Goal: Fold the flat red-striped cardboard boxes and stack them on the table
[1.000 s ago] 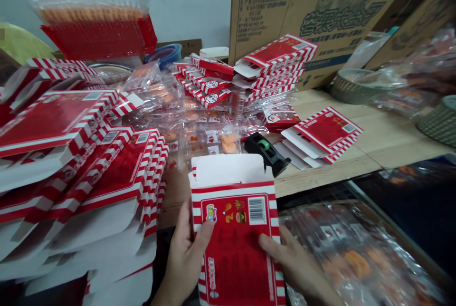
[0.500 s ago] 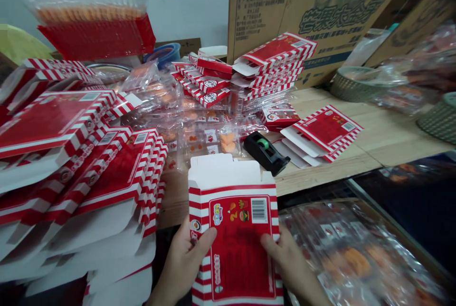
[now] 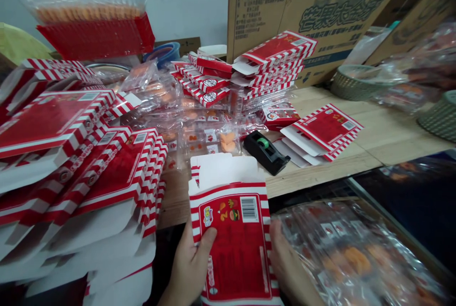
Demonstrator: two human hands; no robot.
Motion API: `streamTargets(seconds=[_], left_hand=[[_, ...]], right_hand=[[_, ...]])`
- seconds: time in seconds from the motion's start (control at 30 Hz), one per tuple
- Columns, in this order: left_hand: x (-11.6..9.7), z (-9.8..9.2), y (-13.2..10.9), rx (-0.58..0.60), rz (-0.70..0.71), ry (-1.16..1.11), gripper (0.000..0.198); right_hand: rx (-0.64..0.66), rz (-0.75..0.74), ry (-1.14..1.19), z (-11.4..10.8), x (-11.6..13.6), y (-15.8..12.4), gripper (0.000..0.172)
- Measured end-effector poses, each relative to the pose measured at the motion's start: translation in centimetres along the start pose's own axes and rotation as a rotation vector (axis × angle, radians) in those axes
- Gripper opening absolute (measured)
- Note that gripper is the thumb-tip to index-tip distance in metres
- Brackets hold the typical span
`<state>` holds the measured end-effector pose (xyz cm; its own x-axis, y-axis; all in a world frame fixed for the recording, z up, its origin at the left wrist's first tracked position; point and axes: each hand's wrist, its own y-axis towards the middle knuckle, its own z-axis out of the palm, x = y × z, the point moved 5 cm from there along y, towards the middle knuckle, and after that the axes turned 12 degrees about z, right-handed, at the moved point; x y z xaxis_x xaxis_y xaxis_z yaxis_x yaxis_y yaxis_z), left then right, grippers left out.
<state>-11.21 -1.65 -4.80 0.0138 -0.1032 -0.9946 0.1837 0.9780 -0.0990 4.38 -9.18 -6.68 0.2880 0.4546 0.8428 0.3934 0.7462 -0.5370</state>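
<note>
A red-and-white striped carton stands upright in front of me, its barcode panel facing me and its white top flaps up. My left hand grips the left edge, thumb across the front panel and fingers behind. Beside the right edge is my right hand, touching or nearly touching it; its thumb is off the front panel and its fingers are mostly hidden. Just beyond the carton sits a black tape dispenser with a green core. Flat-lying cartons with open flaps rest to its right.
Stacked striped cartons crowd the left side. More cartons are piled at the back by a big cardboard box. Clear bags of orange pieces fill a container at lower right. Green baskets stand on the wooden table.
The carton has turned slightly and shifted, its top edge a little to the left. My right thumb has come off its front panel to the right side. My left hand keeps its grip.
</note>
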Motion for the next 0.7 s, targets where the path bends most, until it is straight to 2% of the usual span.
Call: streamTargets(seconds=[0.13, 0.3, 0.47, 0.6, 0.7], left_hand=[[0.1, -0.1, -0.3, -0.039, 0.003, -0.026, 0.055], [-0.2, -0.6, 0.1, -0.109, 0.024, -0.006, 0.056], [-0.4, -1.3, 0.7, -0.116, 0.039, 0.031, 0.07], [0.2, -1.4, 0.8, -0.091, 0.005, -0.006, 0.084], [0.7, -1.6, 0.7, -0.083, -0.02, 0.019, 0.084]], right_hand=[[0.081, 0.016, 0.102, 0.9, 1.6, 0.1, 0.054], [0.05, -0.01, 0.136, 1.2, 2.4, 0.0, 0.051], [0.278, 0.009, 0.243, 1.4, 1.5, 0.3, 0.043], [0.144, 0.067, 0.275, 1.0, 0.1, 0.7, 0.036], [0.069, -0.039, 0.192, 0.7, 0.5, 0.6, 0.037]])
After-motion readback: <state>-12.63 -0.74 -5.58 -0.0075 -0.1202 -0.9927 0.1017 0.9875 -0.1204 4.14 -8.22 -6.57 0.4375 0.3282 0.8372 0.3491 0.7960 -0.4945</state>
